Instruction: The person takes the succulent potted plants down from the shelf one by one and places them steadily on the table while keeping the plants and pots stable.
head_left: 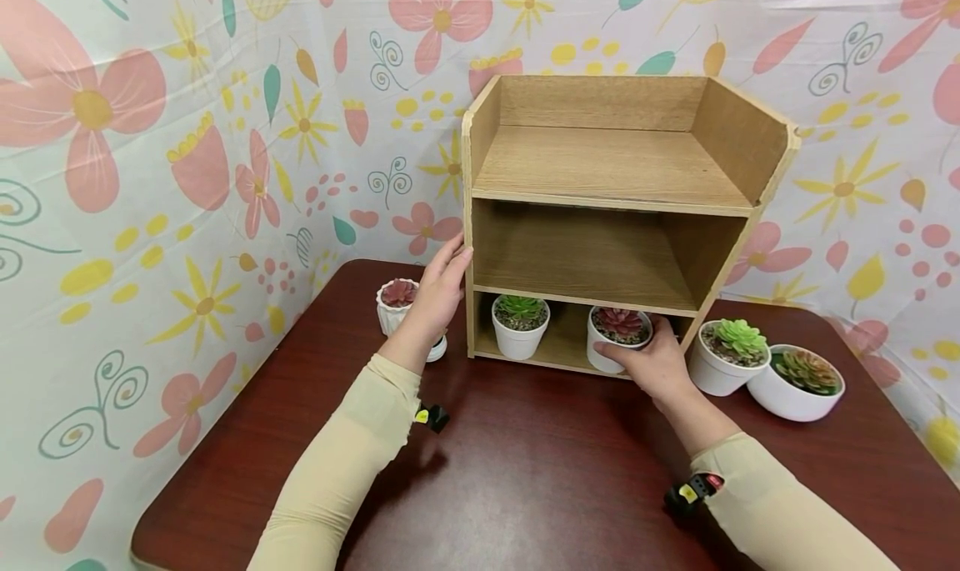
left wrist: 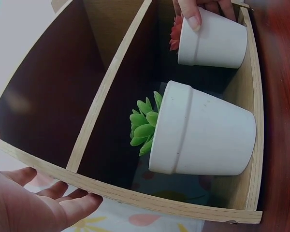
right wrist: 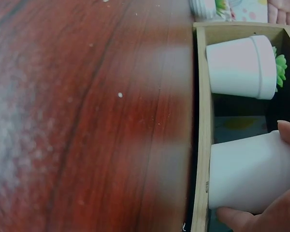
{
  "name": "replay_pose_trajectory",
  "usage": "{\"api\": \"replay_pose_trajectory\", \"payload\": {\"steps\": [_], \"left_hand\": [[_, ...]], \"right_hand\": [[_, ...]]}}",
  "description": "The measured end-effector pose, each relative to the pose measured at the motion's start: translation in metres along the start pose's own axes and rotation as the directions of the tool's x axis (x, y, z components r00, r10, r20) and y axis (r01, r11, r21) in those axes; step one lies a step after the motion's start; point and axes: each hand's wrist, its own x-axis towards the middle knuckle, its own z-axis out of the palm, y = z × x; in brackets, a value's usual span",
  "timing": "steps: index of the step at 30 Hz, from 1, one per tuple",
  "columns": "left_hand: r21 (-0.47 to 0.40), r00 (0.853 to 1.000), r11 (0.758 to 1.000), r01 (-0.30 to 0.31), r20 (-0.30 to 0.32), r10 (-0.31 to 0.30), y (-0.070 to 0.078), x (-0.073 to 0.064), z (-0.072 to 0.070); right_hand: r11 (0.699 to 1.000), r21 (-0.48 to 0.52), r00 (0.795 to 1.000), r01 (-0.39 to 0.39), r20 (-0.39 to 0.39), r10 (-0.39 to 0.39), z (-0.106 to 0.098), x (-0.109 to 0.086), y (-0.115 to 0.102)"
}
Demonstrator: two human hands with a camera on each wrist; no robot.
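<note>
A wooden shelf unit [head_left: 611,161] with an upper surface and two compartments below stands on the table. My right hand [head_left: 660,364] grips a white pot [head_left: 606,356] holding a dark red succulent, at the right of the bottom compartment; thumb and fingers lie on opposite sides of the pot. Its base sits at the front board in the right wrist view. To its left, inside the same compartment, stands a white pot with a green succulent [left wrist: 203,130]. My left hand [head_left: 441,292] rests with extended fingers against the unit's left side panel.
Right of the unit, a white pot with a light green succulent [head_left: 723,363] stands beside a low white bowl with a reddish-green succulent [head_left: 795,396]. Behind my left forearm is a ribbed white pot [head_left: 392,314] with a red succulent. Floral cloth [head_left: 225,137] hangs around the dark red table [head_left: 510,471].
</note>
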Motion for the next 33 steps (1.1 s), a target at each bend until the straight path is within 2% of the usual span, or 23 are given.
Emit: {"api": "replay_pose_trajectory", "payload": {"steps": [26,33], "left_hand": [[0.044,1.000,0.999,-0.005,-0.006,0.005,-0.0030,0.0007,-0.0018],[0.027,1.000,1.000,-0.006,-0.003,0.006,-0.0036,0.0007,-0.0025]], "right_hand": [[0.998,-0.046,0.998,0.053,0.040,-0.051,-0.0027,-0.0029,-0.0003],[0.997,-0.042,0.997,0.060,0.057,-0.057,-0.0020,-0.0068,-0.0062]]}}
